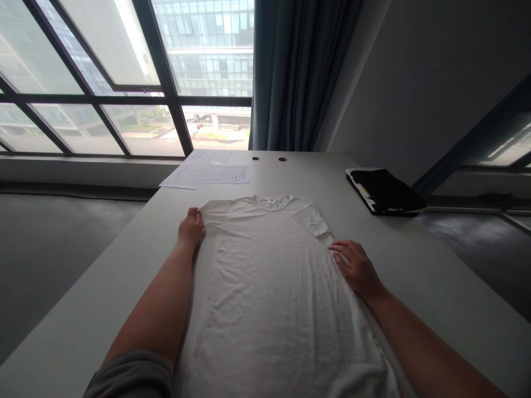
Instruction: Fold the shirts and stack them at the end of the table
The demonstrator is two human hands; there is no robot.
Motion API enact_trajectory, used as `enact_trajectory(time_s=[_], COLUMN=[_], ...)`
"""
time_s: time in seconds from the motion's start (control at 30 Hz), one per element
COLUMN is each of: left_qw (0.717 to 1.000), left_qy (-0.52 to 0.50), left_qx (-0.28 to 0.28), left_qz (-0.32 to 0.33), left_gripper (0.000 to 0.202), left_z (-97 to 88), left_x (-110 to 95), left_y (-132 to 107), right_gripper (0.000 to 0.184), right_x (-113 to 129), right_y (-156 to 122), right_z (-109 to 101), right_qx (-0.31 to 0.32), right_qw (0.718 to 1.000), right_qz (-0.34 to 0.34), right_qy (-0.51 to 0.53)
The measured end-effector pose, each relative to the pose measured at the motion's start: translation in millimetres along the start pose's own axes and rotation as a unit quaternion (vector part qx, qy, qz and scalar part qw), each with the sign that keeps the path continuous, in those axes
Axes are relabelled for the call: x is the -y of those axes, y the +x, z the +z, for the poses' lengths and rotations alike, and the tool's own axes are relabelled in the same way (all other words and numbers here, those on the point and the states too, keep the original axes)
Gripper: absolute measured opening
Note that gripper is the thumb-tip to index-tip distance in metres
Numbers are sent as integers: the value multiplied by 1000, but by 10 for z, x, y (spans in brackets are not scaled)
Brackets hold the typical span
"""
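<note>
A white short-sleeved T-shirt (265,276) lies spread on the white table, its round collar at the far end and its hem out of view at the bottom. My left hand (191,225) pinches the edge of the left sleeve, which is stretched out to the side. At the shirt's right edge, just below the right sleeve, my right hand (355,266) rests with its fingers apart, the fingertips at the cloth. The right sleeve slants down and inward over the body of the shirt. Small wrinkles run across the fabric.
Sheets of paper (207,172) lie at the table's far left corner. Two round cable holes are near the far edge of the table (307,171). On the right sits a flat black item (384,190) over something white. Behind stand windows and a blue curtain (298,77).
</note>
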State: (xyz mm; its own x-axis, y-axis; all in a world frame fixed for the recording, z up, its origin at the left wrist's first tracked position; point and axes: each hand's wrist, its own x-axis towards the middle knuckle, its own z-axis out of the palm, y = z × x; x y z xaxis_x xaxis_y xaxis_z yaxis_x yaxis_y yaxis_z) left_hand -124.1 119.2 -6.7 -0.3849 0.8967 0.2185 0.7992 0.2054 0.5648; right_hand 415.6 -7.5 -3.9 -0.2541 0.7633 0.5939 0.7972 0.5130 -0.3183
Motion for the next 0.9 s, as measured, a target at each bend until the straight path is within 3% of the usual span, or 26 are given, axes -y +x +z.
enact_trajectory(time_s=[0.07,0.17,0.33,0.43,0.53,0.73,0.9], left_qw=[999,994,977,971,959,946,955], left_qy=[-26,-92,-189,-210,-246,-276,-224], left_qx=[-3,-3,47,41,10,-8,3], left_qz=[19,57,92,104,137,168,193], left_gripper=[37,41,46,53,59,61,66], left_z=[20,47,64,70,95,161,69], left_x=[36,77,94,99,120,131,-63], left_y=[12,27,57,72,95,172,119], right_gripper=[26,29,43,52,51,54,55], right_x=[96,403,1281,1783,2104,2278,2234], right_y=[77,316,974,1359,1580,1573,1536], right_z=[29,223,920,1349,1644,1906,1931], right_qx=[27,115,273,301,294,331,347], right_qw=[999,991,949,937,944,934,927], right_qz=[-19,-62,-142,-168,-148,-134,-130], right_qy=[6,38,62,54,38,20,59])
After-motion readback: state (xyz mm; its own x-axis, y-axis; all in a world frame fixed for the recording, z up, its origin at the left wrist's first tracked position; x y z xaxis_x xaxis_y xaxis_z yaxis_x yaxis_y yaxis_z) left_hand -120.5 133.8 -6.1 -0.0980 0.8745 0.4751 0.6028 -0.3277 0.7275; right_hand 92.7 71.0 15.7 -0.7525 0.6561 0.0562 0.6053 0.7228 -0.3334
